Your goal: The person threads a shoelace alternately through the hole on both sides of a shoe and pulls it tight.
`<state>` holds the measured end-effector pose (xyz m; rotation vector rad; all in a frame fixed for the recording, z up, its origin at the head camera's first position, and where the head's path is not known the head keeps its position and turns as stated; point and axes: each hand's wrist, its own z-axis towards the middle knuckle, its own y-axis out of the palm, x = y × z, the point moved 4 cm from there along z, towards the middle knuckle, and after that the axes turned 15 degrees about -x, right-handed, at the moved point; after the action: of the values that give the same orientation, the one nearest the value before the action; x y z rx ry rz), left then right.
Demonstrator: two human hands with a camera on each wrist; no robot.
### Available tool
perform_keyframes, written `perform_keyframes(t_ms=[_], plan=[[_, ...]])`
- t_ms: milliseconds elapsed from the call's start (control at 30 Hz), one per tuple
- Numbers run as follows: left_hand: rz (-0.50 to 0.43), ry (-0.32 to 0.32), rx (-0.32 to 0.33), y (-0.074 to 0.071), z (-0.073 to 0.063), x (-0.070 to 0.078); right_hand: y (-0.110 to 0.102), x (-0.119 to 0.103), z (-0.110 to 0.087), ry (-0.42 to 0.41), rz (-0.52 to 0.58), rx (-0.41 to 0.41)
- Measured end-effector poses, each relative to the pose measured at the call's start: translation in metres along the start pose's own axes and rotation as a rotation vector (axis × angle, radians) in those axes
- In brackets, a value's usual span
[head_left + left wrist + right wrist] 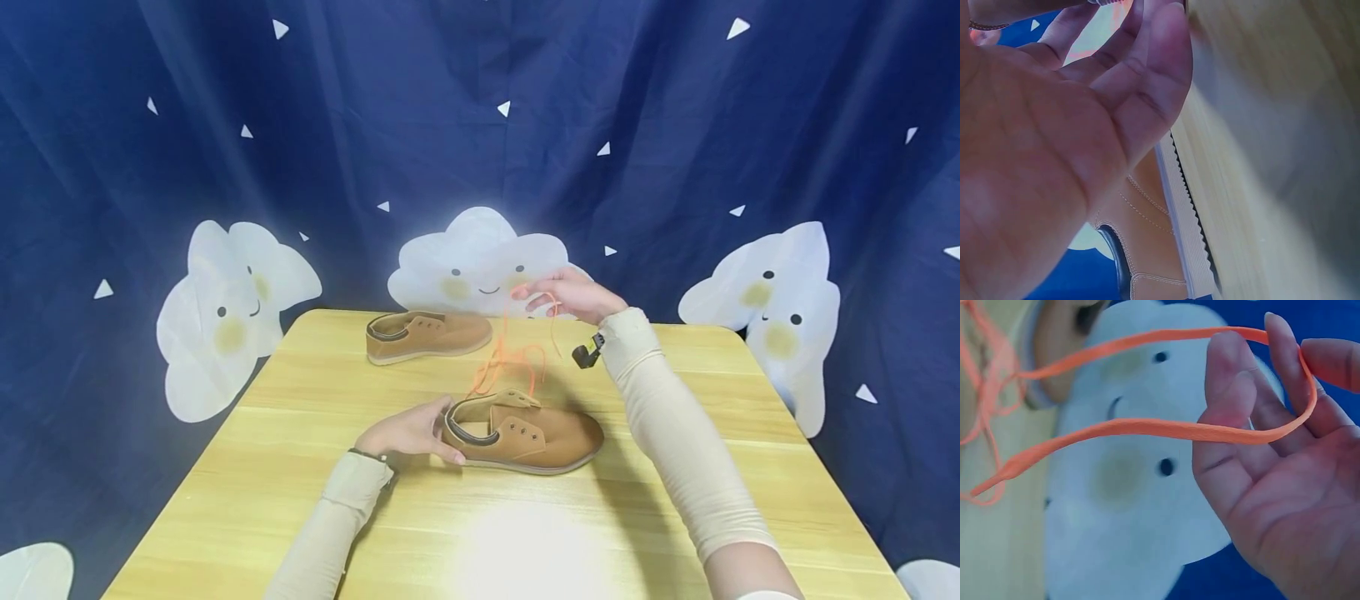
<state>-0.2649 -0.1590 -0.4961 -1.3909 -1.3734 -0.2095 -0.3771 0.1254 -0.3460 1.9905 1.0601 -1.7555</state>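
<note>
A brown shoe stands on the table, its toe to the right and its tongue flap raised. My left hand grips its heel, with the thumb along the near side; the other fingers are partly hidden behind it. In the left wrist view, tan leather and a pale ridged sole show beyond the palm. Raised above and behind this shoe, my right hand pinches an orange shoelace. The lace loops across the fingers, one tipped end hanging free, and tangled strands hang down behind the shoe.
A second brown shoe, with no lace visible in its eyelets, stands near the table's back edge. The wooden table has a bright glare at the front. Behind it hangs a dark blue curtain with cloud figures.
</note>
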Motion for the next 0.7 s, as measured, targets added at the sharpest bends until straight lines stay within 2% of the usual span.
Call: perform_keyframes(t_ms=[167, 333, 433, 500, 567, 700], plan=[[0.007, -0.011, -0.019, -0.001, -0.002, 0.003, 0.0, -0.036, -0.017, -0.161, 0.106, 0.038], [-0.01, -0.048, -0.036, -0.005, -0.011, 0.007, 0.008, -0.075, -0.036, -0.331, 0.179, 0.017], [0.02, -0.045, -0.001, -0.013, -0.017, 0.013, 0.015, -0.097, -0.048, -0.424, 0.21, -0.013], [0.038, -0.029, 0.07, -0.021, -0.023, 0.022, 0.021, -0.11, -0.056, -0.486, 0.218, -0.035], [0.051, 0.037, 0.183, -0.031, -0.028, 0.036, 0.028, -0.121, -0.063, -0.54, 0.219, -0.066], [-0.019, 0.281, 0.416, -0.046, -0.034, 0.077, 0.046, -0.137, -0.079, -0.611, 0.175, -0.123]])
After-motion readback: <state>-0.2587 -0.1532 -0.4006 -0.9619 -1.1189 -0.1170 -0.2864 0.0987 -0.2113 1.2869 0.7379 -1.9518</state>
